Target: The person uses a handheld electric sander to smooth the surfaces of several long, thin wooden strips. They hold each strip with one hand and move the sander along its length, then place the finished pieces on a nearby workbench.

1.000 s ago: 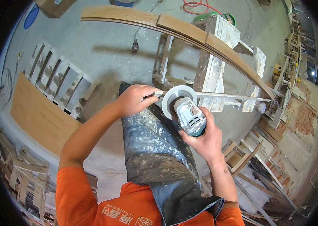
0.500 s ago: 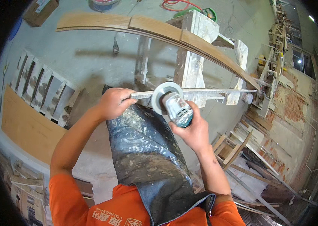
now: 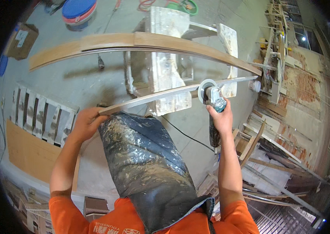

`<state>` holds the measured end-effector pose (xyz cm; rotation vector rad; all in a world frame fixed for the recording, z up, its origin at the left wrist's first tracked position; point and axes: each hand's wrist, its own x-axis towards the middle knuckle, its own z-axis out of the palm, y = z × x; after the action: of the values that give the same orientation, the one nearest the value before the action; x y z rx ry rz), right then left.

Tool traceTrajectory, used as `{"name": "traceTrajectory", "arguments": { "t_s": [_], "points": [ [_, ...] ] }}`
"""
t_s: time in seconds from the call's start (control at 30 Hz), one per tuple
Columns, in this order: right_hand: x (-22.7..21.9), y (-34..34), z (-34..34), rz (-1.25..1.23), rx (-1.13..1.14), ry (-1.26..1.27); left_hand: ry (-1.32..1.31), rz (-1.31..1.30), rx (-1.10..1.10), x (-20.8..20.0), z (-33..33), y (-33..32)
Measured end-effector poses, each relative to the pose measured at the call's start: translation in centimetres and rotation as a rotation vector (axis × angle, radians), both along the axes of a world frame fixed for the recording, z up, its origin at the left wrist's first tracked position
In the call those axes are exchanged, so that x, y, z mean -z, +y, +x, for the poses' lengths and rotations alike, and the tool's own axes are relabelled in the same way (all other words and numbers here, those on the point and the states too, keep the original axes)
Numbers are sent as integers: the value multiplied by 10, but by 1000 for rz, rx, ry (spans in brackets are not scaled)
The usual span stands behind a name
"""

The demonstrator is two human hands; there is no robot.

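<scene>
Left hand (image 3: pixel 85 124): fingers are pinching the left end of a long wooden strip (image 3: pixel 149 98) | right hand (image 3: pixel 222 117): fingers are grasping an angle grinder (image 3: pixel 216 99), whose disc is overlapping the strip | strip: is stretching rightward over a white-splashed trestle (image 3: pixel 169 72), near brown planks (image 3: pixel 110 40)

Long thin wooden strip (image 3: pixel 153 96), pale narrow side in view, slanting from left of centre to upper right. Angle grinder (image 3: pixel 218 104) right of centre: teal-grey body, dark handle (image 3: pixel 213 134) downward, pale round disc (image 3: pixel 202 90) overlapping strip, contact unclear.
</scene>
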<state>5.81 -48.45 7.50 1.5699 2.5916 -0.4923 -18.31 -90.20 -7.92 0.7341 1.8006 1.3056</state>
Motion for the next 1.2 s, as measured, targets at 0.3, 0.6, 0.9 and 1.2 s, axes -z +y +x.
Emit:
{"name": "traceTrajectory", "arguments": {
  "t_s": [0.3,0.6,0.9,1.2],
  "points": [
    [24,96,28,137,152,36,-44,-128,-73,9,-1,-14],
    [-14,36,53,-76,326,200,-456,-259,-168,-16,-39,-72],
    [-56,-76,86,-384,264,251,-522,-681,-98,-72,-112,-190],
    [-68,-80,54,-346,66,100,135,-598,530,-83,-41,102]
  ]
}}
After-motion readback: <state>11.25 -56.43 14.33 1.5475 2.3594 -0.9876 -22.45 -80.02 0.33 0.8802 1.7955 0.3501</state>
